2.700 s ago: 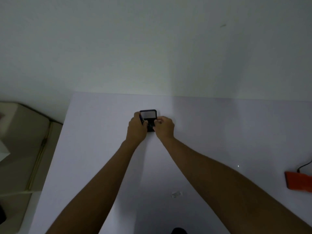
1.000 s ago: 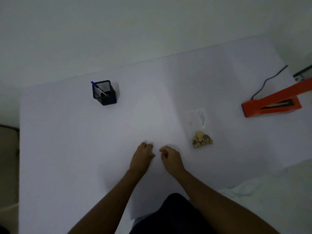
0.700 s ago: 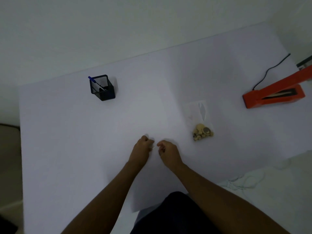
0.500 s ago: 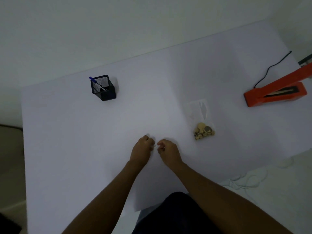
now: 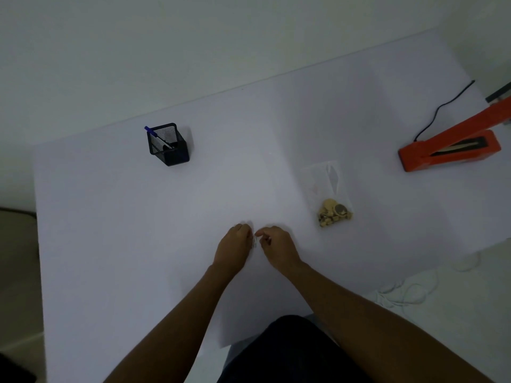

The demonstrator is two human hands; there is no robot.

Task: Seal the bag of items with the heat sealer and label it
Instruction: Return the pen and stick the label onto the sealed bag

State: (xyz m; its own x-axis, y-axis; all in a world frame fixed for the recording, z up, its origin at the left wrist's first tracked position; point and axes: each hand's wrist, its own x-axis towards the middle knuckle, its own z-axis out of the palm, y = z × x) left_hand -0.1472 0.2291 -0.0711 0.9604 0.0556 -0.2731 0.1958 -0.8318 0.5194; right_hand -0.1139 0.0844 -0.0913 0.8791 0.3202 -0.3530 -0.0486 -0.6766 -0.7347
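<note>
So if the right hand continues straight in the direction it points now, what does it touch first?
The right hand points up-left at the left hand, with something small and pale between their fingertips. It would probably meet that first, then the left hand.

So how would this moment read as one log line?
both hands: left hand, right hand pinching small white slip | clear bag beside, untouched | orange heat sealer open, idle
</note>
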